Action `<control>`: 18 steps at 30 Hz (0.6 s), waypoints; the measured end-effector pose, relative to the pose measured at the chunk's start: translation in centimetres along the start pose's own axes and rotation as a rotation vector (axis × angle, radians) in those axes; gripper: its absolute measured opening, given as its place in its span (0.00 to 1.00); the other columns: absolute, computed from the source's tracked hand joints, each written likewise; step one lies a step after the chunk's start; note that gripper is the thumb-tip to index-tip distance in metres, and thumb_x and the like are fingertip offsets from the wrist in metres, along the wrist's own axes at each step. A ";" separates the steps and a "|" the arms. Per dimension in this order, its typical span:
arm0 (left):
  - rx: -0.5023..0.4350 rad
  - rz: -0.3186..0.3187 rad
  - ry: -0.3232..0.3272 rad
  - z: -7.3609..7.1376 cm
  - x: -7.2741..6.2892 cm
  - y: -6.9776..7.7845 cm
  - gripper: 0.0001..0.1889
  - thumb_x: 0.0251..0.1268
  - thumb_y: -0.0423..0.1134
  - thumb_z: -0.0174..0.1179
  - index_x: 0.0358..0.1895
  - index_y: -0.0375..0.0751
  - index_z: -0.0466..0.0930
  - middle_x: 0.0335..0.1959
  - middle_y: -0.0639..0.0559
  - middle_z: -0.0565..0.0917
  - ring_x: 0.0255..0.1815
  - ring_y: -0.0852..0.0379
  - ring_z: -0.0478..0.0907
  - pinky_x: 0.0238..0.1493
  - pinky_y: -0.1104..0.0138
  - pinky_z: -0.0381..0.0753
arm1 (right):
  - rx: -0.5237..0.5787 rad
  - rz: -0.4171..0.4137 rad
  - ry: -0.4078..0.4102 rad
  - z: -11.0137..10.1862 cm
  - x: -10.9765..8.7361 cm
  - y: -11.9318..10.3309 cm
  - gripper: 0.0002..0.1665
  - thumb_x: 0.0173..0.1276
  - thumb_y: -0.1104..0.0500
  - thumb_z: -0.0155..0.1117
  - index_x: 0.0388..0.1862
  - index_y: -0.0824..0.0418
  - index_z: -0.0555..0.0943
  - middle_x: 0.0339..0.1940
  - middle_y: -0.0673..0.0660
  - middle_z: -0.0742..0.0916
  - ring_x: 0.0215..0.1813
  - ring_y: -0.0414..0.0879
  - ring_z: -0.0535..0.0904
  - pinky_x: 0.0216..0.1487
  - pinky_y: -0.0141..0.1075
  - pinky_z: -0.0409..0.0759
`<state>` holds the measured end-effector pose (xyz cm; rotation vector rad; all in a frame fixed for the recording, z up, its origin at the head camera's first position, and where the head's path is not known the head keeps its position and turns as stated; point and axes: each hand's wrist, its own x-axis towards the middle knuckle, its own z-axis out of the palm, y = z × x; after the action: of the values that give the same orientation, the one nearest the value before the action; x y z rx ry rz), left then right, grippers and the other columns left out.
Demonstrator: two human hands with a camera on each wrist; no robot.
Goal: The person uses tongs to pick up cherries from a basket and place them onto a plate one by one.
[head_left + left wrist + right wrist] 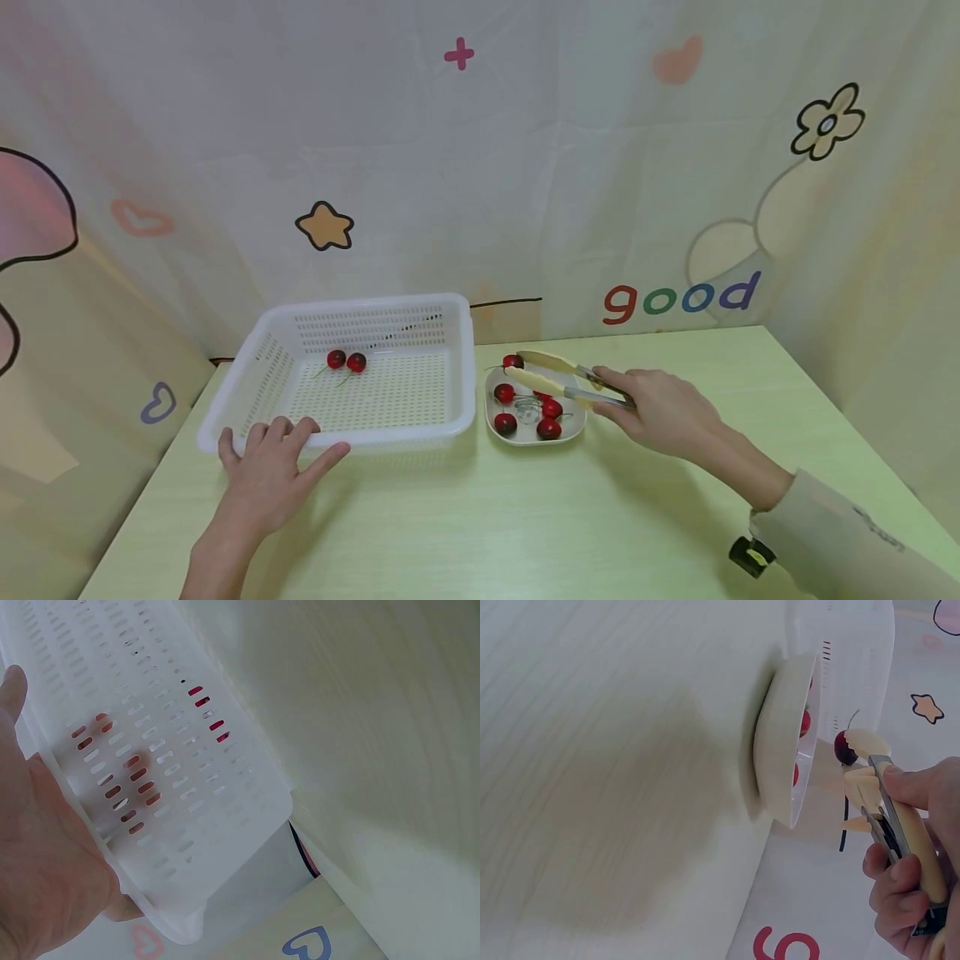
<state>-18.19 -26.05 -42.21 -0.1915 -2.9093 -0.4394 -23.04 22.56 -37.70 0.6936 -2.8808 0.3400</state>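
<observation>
My left hand grips the near rim of a white plastic basket at its left corner. In the left wrist view, fingers show through the slots of the basket wall. Two red cherries with green stems lie inside on its floor. My right hand holds food tongs with cream-coloured tips above a white dish. A dark red cherry is at the tips, above the dish's rim; I cannot tell whether both tips pinch it. Several more cherries lie in the dish, some partly hidden by the tongs.
Dish and basket stand side by side on a pale green table. A patterned curtain hangs behind the table and along both sides. A dark strap end is at the right sleeve.
</observation>
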 end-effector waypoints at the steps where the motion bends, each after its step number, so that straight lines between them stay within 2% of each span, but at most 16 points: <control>1: -0.001 0.000 0.000 0.0 0.0 0.0 0.33 0.71 0.72 0.51 0.53 0.44 0.80 0.47 0.42 0.78 0.55 0.30 0.68 0.61 0.22 0.35 | -0.004 0.001 -0.005 0.1 -0.1 0.1 0.31 0.73 0.45 0.68 0.68 0.59 0.80 0.30 0.47 0.82 0.25 0.40 0.68 0.22 0.35 0.64; 9: 0.003 0.003 0.002 0.1 0.0 0.0 0.33 0.71 0.72 0.51 0.53 0.44 0.80 0.47 0.42 0.78 0.55 0.30 0.68 0.61 0.22 0.35 | -0.022 0.002 -0.035 0.2 -0.4 0.8 0.29 0.73 0.46 0.68 0.67 0.59 0.80 0.26 0.46 0.78 0.24 0.40 0.67 0.21 0.36 0.63; 18: 0.000 0.000 0.001 0.1 0.0 -0.1 0.34 0.71 0.72 0.51 0.53 0.43 0.80 0.47 0.42 0.78 0.55 0.31 0.68 0.62 0.22 0.35 | -0.042 -0.010 -0.087 0.0 -0.3 1.0 0.28 0.72 0.47 0.70 0.66 0.58 0.81 0.28 0.47 0.79 0.25 0.41 0.68 0.22 0.35 0.64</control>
<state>-18.25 -26.08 -42.27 -0.1908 -2.9087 -0.4395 -23.21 23.55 -37.91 0.7322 -2.9559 0.2534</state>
